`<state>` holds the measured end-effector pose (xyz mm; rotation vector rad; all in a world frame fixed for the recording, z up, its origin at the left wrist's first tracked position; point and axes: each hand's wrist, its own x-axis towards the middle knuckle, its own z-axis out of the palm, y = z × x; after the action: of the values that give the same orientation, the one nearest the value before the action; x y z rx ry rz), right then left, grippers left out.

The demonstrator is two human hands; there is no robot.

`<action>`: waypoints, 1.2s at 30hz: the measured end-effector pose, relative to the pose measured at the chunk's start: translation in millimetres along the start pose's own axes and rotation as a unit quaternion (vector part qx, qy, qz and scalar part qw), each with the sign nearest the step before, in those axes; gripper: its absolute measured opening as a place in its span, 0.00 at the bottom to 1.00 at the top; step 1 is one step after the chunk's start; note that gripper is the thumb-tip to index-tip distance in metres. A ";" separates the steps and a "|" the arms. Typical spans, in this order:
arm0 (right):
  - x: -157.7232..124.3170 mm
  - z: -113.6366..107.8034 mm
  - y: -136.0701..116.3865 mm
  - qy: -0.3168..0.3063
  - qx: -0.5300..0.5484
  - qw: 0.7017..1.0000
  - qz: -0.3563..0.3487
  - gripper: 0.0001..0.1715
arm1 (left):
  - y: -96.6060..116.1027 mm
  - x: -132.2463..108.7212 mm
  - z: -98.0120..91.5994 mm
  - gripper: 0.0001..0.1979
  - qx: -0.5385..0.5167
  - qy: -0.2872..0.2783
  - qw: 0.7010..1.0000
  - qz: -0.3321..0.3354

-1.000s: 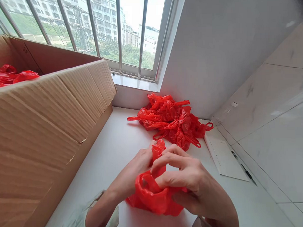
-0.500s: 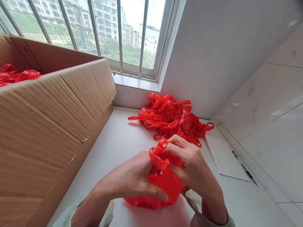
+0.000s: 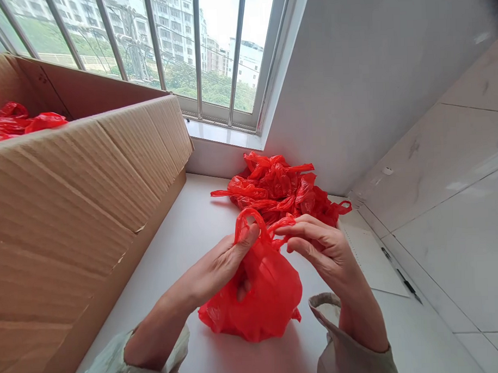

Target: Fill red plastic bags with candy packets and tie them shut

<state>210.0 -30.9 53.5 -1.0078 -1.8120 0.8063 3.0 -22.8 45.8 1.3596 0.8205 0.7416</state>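
Note:
A full, rounded red plastic bag (image 3: 269, 294) sits on the white table in front of me. My left hand (image 3: 227, 263) grips its upper left side, the thumb lying against the left handle loop and the other fingers partly hidden behind the red film. At the bag's top right, my right hand (image 3: 322, 249) has its thumb and fingertips bent round the other handle (image 3: 282, 224). What the bag contains is hidden. Just beyond it lies a heap of crumpled red plastic bags (image 3: 279, 188), against the wall.
A large open cardboard box (image 3: 90, 197) with red plastic bags (image 3: 26, 123) inside stands on the left. On the right lie a white notepad (image 3: 369, 253) and a pen (image 3: 407, 284) beside the tiled wall. A barred window (image 3: 216, 62) is at the back.
The gathered top of the bag has opened out into two standing handles. My left thumb has moved up to the left handle, and my right hand has shifted slightly right.

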 end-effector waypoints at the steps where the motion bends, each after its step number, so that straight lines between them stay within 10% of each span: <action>1: 0.9 0.1 2.0 0.018 0.029 0.999 0.012 0.10 | -0.6 0.6 -1.5 0.26 0.002 -0.004 1.000 -0.028; 5: 3.4 6.5 5.8 0.080 0.098 0.991 0.040 0.06 | -4.9 6.3 -4.0 0.33 -0.070 -0.039 0.989 -0.123; 11: 3.5 2.0 12.3 0.144 0.090 0.984 0.057 0.16 | -0.5 10.7 -8.8 0.32 -0.295 -0.131 0.945 -0.048; 19: -7.5 -7.2 2.2 0.190 0.005 0.982 -0.010 0.02 | -5.9 13.7 -15.0 0.18 -0.299 -0.159 0.940 -0.045; 27: -18.5 -14.8 -20.1 -0.256 -0.069 0.963 -0.052 0.05 | 1.5 10.3 -3.6 0.17 -0.177 -0.089 0.980 0.007; 32: -7.6 -12.0 -2.4 -0.091 0.014 0.995 -0.026 0.08 | 6.1 1.8 2.9 0.11 0.086 -0.117 0.986 0.078; 36: 4.9 1.9 9.8 -0.090 0.093 0.991 0.044 0.18 | 7.3 -10.4 9.6 0.13 0.391 -0.120 0.901 0.144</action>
<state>209.9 -22.4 46.4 -0.9229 -1.8124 1.1296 5.7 -36.1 54.1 2.2851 0.7503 0.4494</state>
